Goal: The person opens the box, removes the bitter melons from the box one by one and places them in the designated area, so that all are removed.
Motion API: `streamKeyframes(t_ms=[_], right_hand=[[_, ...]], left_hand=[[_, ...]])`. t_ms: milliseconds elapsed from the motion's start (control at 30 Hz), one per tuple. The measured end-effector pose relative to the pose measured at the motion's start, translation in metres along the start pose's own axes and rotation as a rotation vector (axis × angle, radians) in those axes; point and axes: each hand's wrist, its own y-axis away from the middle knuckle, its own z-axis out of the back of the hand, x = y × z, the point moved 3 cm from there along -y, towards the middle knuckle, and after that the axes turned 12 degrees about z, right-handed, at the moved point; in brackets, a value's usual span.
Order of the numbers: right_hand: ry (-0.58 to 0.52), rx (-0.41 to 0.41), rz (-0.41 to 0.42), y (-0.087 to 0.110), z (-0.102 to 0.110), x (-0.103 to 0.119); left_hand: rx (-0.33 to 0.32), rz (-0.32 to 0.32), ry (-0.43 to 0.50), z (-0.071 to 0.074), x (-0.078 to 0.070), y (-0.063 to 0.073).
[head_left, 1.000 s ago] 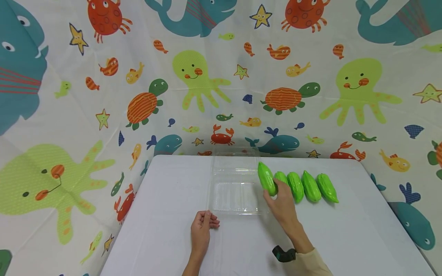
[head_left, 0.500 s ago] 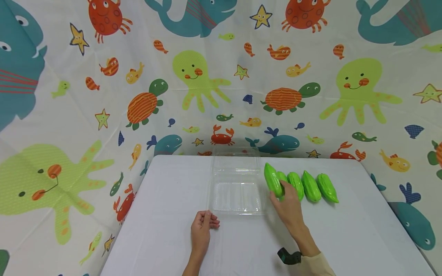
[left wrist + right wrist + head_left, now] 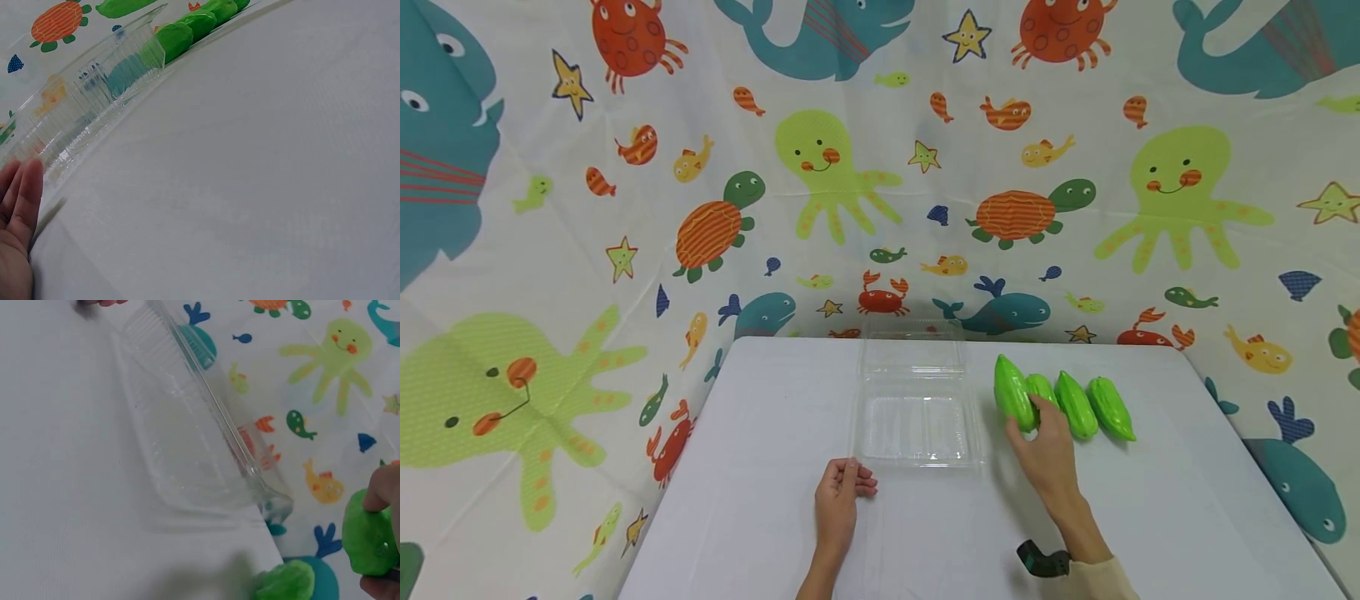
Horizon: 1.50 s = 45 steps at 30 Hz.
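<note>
My right hand (image 3: pixel 1047 450) holds a bright green ridged gourd (image 3: pixel 1013 393), thumb and fingers around its near end, pointed tip away from me. It is raised in front of the row of similar gourds (image 3: pixel 1075 406) at the right; in the right wrist view the gripped gourd (image 3: pixel 365 540) shows at the right edge. A clear plastic clamshell box (image 3: pixel 917 465) lies mid-table, lid tipped back, nothing inside. By its near left corner is my left hand (image 3: pixel 838 504), fingers relaxed; in the left wrist view these fingers (image 3: pixel 28 194) look fairly straight. Whether they touch the box I cannot tell.
The white table (image 3: pixel 760 433) ends at the back against a cloth (image 3: pixel 865 208) printed with sea animals. A dark device (image 3: pixel 1043 560) sits at my right wrist. The box's raised lid (image 3: pixel 913 354) stands near the back edge.
My right hand has moved right, away from the box and along the row, carrying the gourd, which now covers one gourd behind it. The left hand has stayed put.
</note>
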Motion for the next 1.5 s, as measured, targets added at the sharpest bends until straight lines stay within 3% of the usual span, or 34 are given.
streamKeyframes(t_ms=[500,767,1500], right_hand=[[0.043,-0.011,-0.085,0.003,0.018,-0.019],[0.067,-0.048,-0.076,0.003,0.028,-0.029],[0.139,-0.062,-0.153,0.000,0.052,-0.054]], left_hand=[[0.022,-0.030,0.041,0.001,0.003,-0.001],[0.024,-0.032,0.033,0.001,0.002,0.000],[0.034,-0.058,0.015,0.003,0.004,-0.002]])
